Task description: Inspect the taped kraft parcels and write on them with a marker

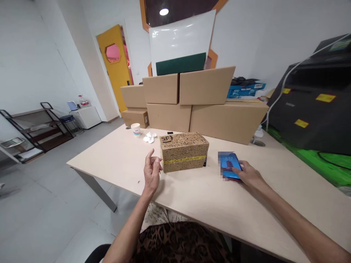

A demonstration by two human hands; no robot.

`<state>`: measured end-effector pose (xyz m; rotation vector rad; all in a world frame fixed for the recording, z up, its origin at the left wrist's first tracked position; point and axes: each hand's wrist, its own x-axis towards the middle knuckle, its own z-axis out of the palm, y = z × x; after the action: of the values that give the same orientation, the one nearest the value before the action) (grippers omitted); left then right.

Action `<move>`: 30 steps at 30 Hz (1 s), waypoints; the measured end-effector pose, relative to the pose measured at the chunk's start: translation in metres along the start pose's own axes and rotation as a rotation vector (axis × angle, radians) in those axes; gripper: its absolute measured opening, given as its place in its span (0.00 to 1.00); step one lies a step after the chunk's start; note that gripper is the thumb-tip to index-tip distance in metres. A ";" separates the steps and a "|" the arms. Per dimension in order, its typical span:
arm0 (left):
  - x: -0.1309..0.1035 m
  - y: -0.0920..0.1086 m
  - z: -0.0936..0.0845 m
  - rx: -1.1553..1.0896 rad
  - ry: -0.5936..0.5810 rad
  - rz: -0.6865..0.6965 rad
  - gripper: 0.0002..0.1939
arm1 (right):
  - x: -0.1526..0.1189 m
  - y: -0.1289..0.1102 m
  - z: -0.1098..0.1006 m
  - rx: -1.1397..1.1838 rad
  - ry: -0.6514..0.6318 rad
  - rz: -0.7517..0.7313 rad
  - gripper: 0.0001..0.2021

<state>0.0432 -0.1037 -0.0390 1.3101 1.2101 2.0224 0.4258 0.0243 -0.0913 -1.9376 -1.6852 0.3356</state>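
Observation:
My right hand [250, 174] grips a smartphone [229, 164] with a lit blue lock screen, the thumb lying over its face. The phone is low over the right part of the table, and part of it is blurred out. To its left, a speckled cardboard box [184, 152] with a yellow tape band and black lettering rests on the table. Beside the box's left end is my left hand [152, 170], raised, with loosely bent fingers apart and nothing in them. Whether its fingertips touch the box I cannot tell. Something small and dark shows behind the box's right end.
A paper cup [135, 129] and crumpled tissue [149, 137] are on the pale table [115, 157], left of the box. Behind them, stacked cartons [207, 86] line the back edge, with a dark green box [181, 64] on top. A small black object [170, 133] lies before the cartons.

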 end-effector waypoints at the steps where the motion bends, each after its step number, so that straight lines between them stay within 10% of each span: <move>1: 0.001 -0.002 -0.001 0.013 -0.001 -0.008 0.31 | -0.002 -0.003 -0.003 -0.051 -0.039 0.018 0.22; 10: 0.018 -0.016 -0.012 0.200 -0.192 -0.165 0.54 | -0.018 -0.013 -0.017 -0.277 -0.178 0.004 0.26; 17: 0.040 -0.028 -0.008 -0.083 -0.409 -0.349 0.66 | -0.025 -0.057 -0.022 0.031 -0.061 -0.266 0.23; 23: 0.053 -0.027 0.000 -0.214 -0.471 -0.401 0.63 | -0.031 -0.114 -0.006 0.645 -0.328 -0.434 0.31; 30: 0.069 -0.029 0.006 -0.237 -0.378 -0.413 0.43 | -0.039 -0.134 -0.007 1.139 -0.396 -0.243 0.27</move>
<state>0.0143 -0.0357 -0.0278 1.1467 0.9392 1.4922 0.3108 -0.0065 -0.0184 -0.8393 -1.3939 1.3003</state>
